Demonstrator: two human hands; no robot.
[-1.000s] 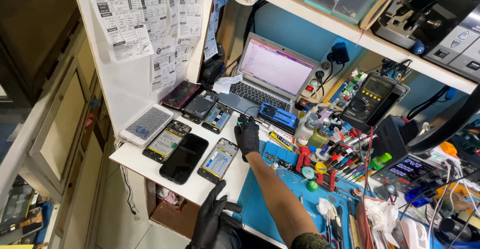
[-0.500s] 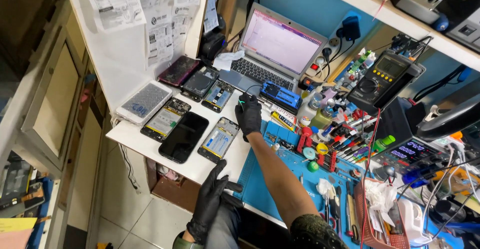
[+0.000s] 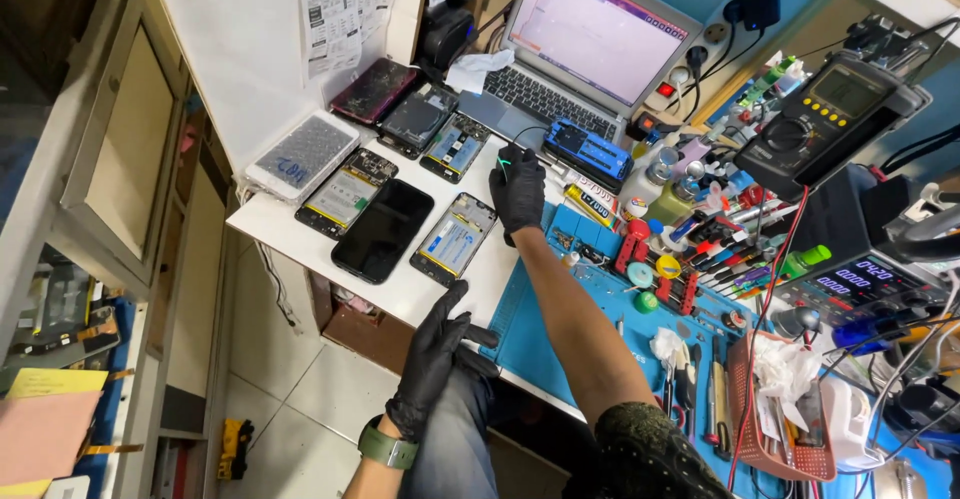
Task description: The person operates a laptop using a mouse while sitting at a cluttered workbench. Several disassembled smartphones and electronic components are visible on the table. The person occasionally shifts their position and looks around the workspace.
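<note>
Right hand point(image 3: 517, 191) has moved off toward 12 o'clock, fingers now clenched on a thin tool by the blue box point(image 3: 588, 149); left hand point(image 3: 432, 351) stays released at worktop point(image 3: 400, 294) edge.

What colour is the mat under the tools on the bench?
Blue. The work mat shows clearly in the head view, beside the right hand.

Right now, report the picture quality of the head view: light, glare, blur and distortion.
Head view: bright, even light over the white bench; the laptop screen is washed pale; a dim sheen lies on the black phone; the right hand and left hand in black gloves look sharp; shelf lines bend toward the edges; the left side falls into shade.
</note>
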